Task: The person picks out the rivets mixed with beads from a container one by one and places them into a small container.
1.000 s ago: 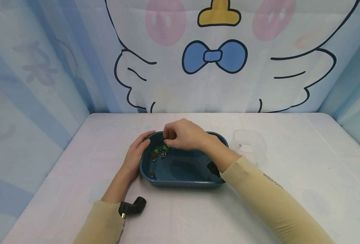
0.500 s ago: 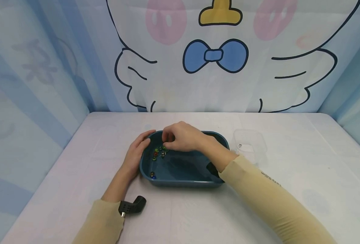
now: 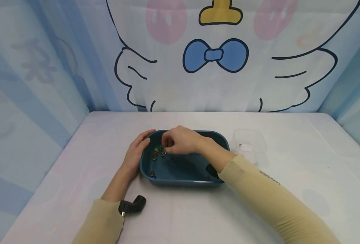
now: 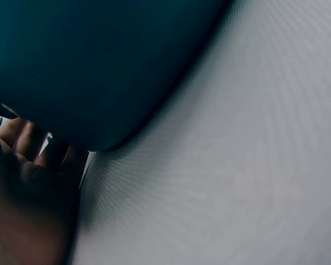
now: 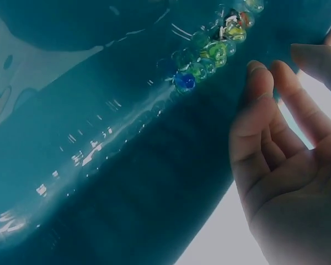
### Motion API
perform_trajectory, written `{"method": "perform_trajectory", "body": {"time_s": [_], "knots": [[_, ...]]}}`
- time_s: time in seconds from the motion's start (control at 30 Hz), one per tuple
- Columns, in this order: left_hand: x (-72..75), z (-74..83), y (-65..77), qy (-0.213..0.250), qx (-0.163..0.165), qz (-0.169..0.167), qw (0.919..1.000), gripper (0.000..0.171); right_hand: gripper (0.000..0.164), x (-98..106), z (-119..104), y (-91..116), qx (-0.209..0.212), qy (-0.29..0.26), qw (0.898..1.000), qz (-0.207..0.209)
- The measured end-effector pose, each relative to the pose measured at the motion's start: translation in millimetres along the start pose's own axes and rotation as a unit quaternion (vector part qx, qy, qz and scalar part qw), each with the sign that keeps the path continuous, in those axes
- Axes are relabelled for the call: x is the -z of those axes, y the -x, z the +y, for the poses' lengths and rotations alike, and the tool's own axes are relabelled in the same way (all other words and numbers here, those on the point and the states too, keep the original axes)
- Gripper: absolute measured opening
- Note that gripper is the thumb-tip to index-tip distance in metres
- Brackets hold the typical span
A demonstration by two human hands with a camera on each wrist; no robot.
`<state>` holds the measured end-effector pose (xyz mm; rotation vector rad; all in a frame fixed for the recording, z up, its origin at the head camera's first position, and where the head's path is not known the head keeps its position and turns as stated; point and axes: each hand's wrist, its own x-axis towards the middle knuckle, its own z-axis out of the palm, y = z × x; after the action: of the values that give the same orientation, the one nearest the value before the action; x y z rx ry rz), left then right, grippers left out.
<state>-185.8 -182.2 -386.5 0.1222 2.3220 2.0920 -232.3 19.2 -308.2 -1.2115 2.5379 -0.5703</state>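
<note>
A dark blue plastic tray (image 3: 186, 174) stands on the table, with several glass marbles (image 3: 155, 154) along its left and far inner side. My left hand (image 3: 134, 154) holds the tray's left end, thumb at the rim and fingers (image 4: 27, 138) outside the wall. Over the tray, my right hand (image 3: 183, 140) hovers by the marbles with bent fingers. In the right wrist view, its thumb and index tips are close together, with no marble visible between them. A row of clear, green and yellow marbles (image 5: 212, 55) and a blue marble (image 5: 185, 81) lie just beyond those fingertips.
A clear plastic box (image 3: 250, 137) stands right of the tray, beside my right forearm. Black wrist cameras are strapped on, the left one (image 3: 134, 205) above the table. A printed curtain (image 3: 198, 91) hangs behind the pale tablecloth (image 3: 173, 217).
Inside the tray, my right hand has shifted slightly toward me, its fingertips now by the nearer marbles. The left hand and tray keep their place.
</note>
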Motion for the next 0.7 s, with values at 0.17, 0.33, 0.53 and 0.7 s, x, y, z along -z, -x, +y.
{"method": "perform_trajectory", "body": {"time_s": [0.17,0.33,0.53,0.7], "knots": [[-0.6,0.2,0.0,-0.002,0.001,0.000,1.0000,0.043,0.016,-1.9,1.9,0.9,-0.007,-0.012,1.000,-0.012],[-0.4,0.7,0.8,-0.002,0.001,-0.001,1.0000,0.043,0.016,-5.0,3.2,1.7,-0.008,-0.011,0.999,-0.029],[-0.4,2.1,1.5,-0.001,0.002,-0.002,1.0000,0.043,0.015,-6.6,2.5,0.6,-0.015,0.002,0.999,-0.030],[-0.3,1.8,1.3,-0.001,0.001,-0.003,1.0000,0.043,0.018,-9.0,1.5,-1.3,-0.011,0.016,0.999,-0.042]]}}
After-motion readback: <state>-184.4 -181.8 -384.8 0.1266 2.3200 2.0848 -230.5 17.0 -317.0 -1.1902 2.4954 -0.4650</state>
